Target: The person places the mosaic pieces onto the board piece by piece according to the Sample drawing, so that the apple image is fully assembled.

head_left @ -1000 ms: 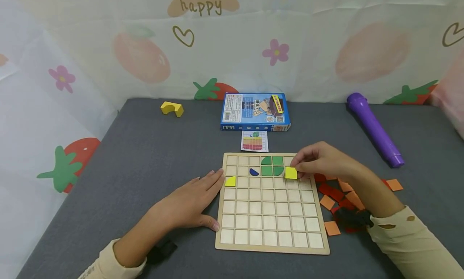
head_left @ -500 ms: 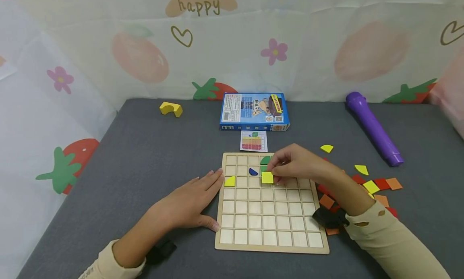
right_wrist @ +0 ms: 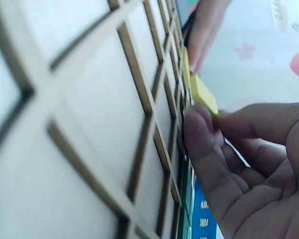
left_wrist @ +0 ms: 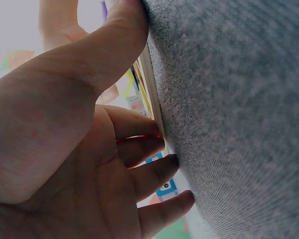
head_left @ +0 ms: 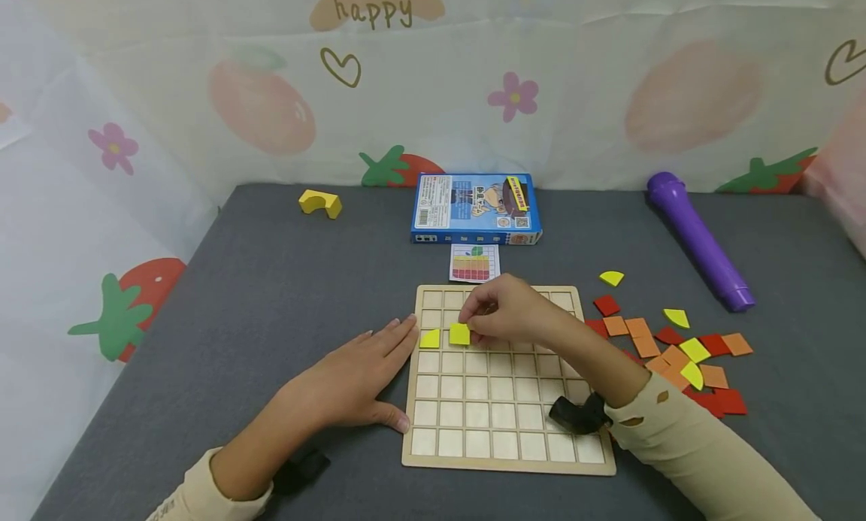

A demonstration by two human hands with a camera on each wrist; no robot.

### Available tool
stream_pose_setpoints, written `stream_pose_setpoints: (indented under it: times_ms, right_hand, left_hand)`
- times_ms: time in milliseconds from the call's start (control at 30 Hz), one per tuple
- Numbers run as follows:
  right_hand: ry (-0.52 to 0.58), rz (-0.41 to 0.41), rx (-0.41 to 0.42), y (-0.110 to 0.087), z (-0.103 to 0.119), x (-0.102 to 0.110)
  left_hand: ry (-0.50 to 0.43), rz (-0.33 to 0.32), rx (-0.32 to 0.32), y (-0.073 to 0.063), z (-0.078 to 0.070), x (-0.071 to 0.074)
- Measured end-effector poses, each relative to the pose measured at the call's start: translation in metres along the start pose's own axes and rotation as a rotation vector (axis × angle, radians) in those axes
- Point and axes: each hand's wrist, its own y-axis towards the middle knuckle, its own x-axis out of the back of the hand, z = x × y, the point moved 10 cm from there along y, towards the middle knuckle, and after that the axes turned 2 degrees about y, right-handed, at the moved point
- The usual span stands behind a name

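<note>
My right hand (head_left: 507, 310) pinches a yellow square tile (head_left: 459, 334) between thumb and fingers, close over the wooden grid board (head_left: 501, 467). In the right wrist view that tile (right_wrist: 203, 94) stands out past the fingertips, just off the grid. One cell to its left, a yellow tile with a rounded corner (head_left: 429, 339) lies in the third row's first cell. My left hand (head_left: 358, 378) lies flat with straight fingers, fingertips and thumb at the board's left edge. The green and blue pieces in the upper rows are hidden behind my right hand in the head view.
Loose red, orange and yellow tiles (head_left: 636, 328) are scattered right of the board. Behind it lie a small pattern card (head_left: 475, 264) and a blue box (head_left: 476, 209). A purple cylinder (head_left: 700, 239) lies at the back right, a yellow arch block (head_left: 321, 203) at the back left.
My right hand has carried the yellow square tile leftward across the board, from the right-hand columns to near the second column. The left hand has stayed in place.
</note>
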Motion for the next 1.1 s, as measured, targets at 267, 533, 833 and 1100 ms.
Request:
stream_pose_setpoints:
  times_ms: [267,533,833,1100]
  right_hand:
    - [-0.234,-0.07,0.086,0.001,0.019,-0.01]
    - [-0.339,-0.092,0.125,-0.004,0.024,-0.008]
    - [-0.373,-0.172,0.062,-0.025,0.011,0.041]
    - [-0.593,-0.318,-0.027,-0.056,-0.023,0.117]
  left_hand:
    - [-0.005,-0.004,-0.004,0.0,0.0,0.0]
    - [0.003,-0.012,-0.013,0.0,-0.001,0.001]
    - [0.011,0.012,0.007,0.001,0.0,-0.002]
    - [0.006,0.014,0.009,0.001,0.0,-0.001]
